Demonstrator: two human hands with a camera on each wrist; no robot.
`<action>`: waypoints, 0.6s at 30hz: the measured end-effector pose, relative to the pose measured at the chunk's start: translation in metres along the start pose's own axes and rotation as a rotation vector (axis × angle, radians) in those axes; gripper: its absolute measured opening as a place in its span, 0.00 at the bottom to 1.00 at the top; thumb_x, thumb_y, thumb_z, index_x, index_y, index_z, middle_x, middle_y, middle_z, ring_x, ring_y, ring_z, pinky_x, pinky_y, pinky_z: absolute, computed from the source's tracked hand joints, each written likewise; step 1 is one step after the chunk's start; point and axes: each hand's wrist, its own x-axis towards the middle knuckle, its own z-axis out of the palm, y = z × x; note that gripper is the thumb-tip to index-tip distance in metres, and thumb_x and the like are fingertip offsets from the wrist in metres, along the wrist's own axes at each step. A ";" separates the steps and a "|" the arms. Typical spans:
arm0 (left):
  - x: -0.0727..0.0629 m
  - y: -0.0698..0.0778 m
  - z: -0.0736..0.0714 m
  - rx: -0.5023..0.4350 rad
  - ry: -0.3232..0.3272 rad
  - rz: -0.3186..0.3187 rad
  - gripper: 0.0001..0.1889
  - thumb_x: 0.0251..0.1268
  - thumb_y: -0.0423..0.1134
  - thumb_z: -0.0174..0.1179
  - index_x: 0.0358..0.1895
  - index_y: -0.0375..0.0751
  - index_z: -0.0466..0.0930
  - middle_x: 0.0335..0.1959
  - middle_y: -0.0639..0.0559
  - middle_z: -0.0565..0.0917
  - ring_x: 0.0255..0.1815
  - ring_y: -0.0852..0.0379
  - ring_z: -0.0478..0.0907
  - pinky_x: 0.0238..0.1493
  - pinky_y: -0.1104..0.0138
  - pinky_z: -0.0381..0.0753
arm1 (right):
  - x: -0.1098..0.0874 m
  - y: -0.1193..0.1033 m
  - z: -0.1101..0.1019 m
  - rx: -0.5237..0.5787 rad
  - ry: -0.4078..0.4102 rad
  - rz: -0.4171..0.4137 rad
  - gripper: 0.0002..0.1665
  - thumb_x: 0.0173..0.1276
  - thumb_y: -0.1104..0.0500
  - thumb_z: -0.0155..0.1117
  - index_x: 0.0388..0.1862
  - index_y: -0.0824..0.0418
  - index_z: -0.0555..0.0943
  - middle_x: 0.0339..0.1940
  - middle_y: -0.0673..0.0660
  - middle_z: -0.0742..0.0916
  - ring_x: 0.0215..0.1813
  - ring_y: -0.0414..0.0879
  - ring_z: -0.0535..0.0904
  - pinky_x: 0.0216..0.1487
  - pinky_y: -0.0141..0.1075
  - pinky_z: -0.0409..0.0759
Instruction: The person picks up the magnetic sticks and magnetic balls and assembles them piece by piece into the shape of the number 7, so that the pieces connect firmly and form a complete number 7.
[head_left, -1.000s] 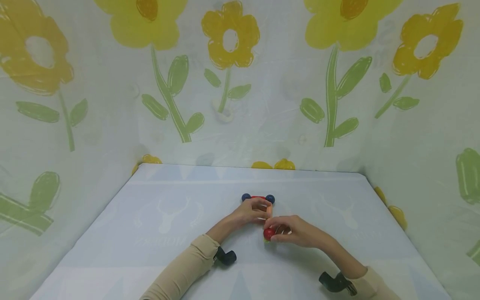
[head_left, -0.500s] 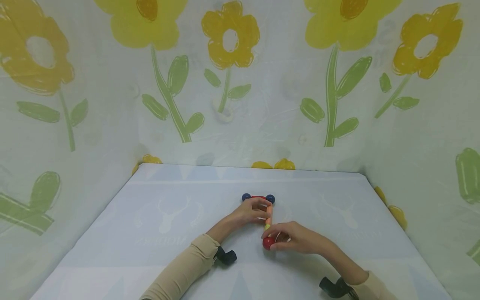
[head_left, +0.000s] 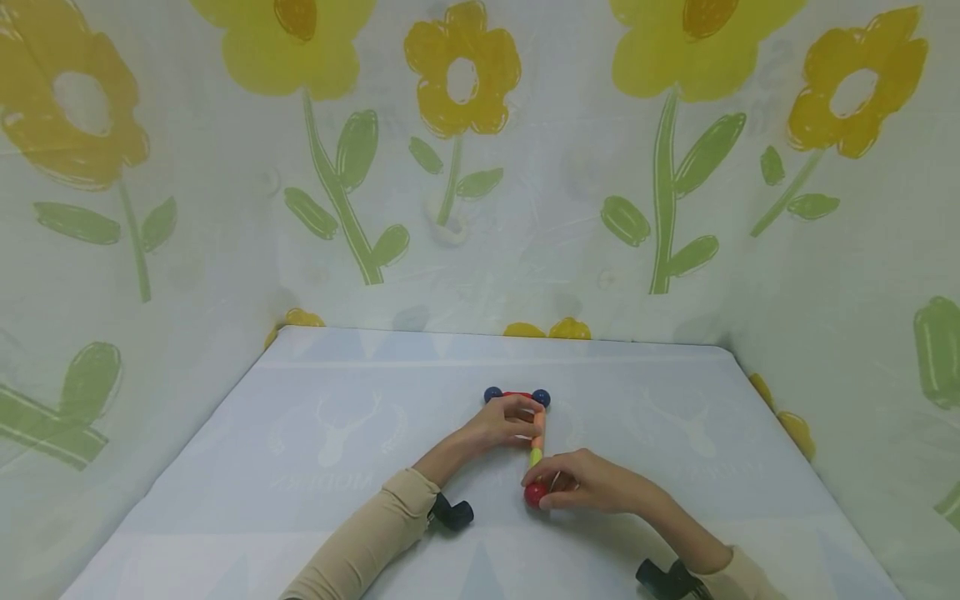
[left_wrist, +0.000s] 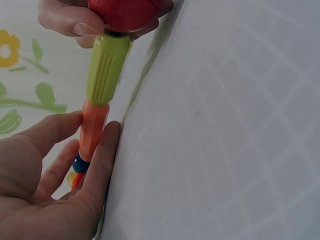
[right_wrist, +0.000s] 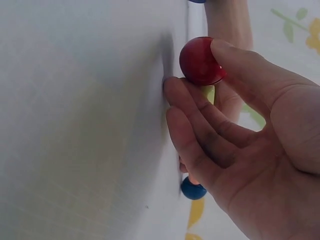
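My left hand (head_left: 501,421) pinches an orange rod (left_wrist: 93,131) of a toy building set between thumb and fingers, low over the table. A yellow-green ribbed rod (left_wrist: 106,70) lies end to end with the orange one, in line toward me. At its near end is a glossy red ball (head_left: 536,495), which my right hand (head_left: 596,482) grips between thumb and fingertips. Beyond my left hand, two dark blue balls (head_left: 541,398) flank a red rod (head_left: 517,394). The right wrist view shows the red ball (right_wrist: 201,61) at the thumb tip, the rods mostly hidden behind the fingers.
The pale patterned table (head_left: 360,500) runs back to a flower-print cloth (head_left: 525,208) that also hangs at both sides. Black wrist mounts (head_left: 453,514) stick out from both forearms.
My right hand has moved toward me with the red ball, and the yellow-green rod has come into sight between ball and orange rod. My left hand has stayed in place.
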 end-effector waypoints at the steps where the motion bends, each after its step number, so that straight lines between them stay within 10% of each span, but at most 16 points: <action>1: 0.000 0.000 0.000 0.004 0.000 0.000 0.20 0.59 0.36 0.69 0.56 0.44 0.80 0.51 0.45 0.84 0.48 0.57 0.81 0.48 0.61 0.86 | 0.000 0.000 0.000 0.002 0.002 -0.002 0.20 0.68 0.52 0.65 0.57 0.53 0.80 0.48 0.47 0.87 0.44 0.33 0.83 0.46 0.25 0.82; 18: -0.002 0.004 0.003 0.010 0.008 -0.014 0.20 0.59 0.38 0.69 0.56 0.44 0.80 0.49 0.46 0.83 0.45 0.56 0.81 0.45 0.61 0.87 | 0.002 0.000 0.004 0.014 0.036 0.030 0.18 0.67 0.52 0.67 0.55 0.52 0.81 0.45 0.46 0.88 0.42 0.33 0.83 0.45 0.24 0.82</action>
